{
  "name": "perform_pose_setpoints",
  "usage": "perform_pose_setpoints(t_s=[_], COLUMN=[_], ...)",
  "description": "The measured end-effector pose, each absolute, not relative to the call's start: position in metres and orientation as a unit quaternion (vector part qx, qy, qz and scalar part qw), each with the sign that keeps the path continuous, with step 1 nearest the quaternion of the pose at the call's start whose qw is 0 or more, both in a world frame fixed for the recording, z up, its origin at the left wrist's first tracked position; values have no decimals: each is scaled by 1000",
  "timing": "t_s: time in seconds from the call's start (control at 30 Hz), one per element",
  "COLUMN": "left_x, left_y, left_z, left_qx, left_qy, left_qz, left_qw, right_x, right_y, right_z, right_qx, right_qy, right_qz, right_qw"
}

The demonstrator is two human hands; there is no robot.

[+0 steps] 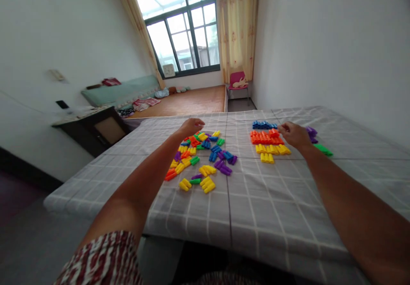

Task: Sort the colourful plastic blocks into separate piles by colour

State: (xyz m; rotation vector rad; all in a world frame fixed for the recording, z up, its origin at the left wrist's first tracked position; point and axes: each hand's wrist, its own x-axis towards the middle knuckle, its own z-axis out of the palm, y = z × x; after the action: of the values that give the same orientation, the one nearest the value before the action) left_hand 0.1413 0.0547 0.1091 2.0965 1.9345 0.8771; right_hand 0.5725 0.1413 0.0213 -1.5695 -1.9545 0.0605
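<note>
My left hand point(192, 126) hovers at the far edge of a loose pile of small plastic blocks point(208, 170) in yellow, orange, green, blue and purple. Its fingers are loosely bent and a little apart, and I see nothing in them. At the right ends of the sorted rows, my right hand point(293, 133) has its fingers curled in a pinch; whatever lies between them is hidden. The rows run from blue blocks point(264, 125) at the back through orange blocks point(265, 138) to yellow blocks point(272, 149) nearest me.
Purple blocks point(311, 134) and green blocks point(323, 149) lie right of my right hand, partly behind it. A grey checked cloth point(256, 208) covers the table. Beyond are a bed point(195, 99), a pink chair point(237, 80) and a dark cabinet point(105, 129).
</note>
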Motion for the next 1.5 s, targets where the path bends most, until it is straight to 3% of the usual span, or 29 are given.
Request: perform_pose_setpoints(t_s=[0.13,0.27,0.5,0.7,0.83,1.07,1.5], left_x=[62,31,67,91,82,88,96], left_y=[8,-18,11,42,44,38,41], left_z=[96,72,34,31,39,38,37], left_qx=[620,619,708,727,676,728,794], left_qy=[719,750,690,647,677,648,599], left_qz=[289,206,152,219,285,204,102], left_qw=[120,110,-6,73,63,89,5], right_x=[549,532,521,524,524,521,527], right_y=[128,119,108,108,109,106,107], right_z=[13,6,4,-3,-3,1,11], right_qx=[-545,-513,-493,-485,-481,-476,-480], right_qy=[-780,-796,-798,-804,-808,-815,-800], right_qz=[-26,-63,-71,-65,-67,-64,-66], right_qw=[308,316,339,338,335,325,354])
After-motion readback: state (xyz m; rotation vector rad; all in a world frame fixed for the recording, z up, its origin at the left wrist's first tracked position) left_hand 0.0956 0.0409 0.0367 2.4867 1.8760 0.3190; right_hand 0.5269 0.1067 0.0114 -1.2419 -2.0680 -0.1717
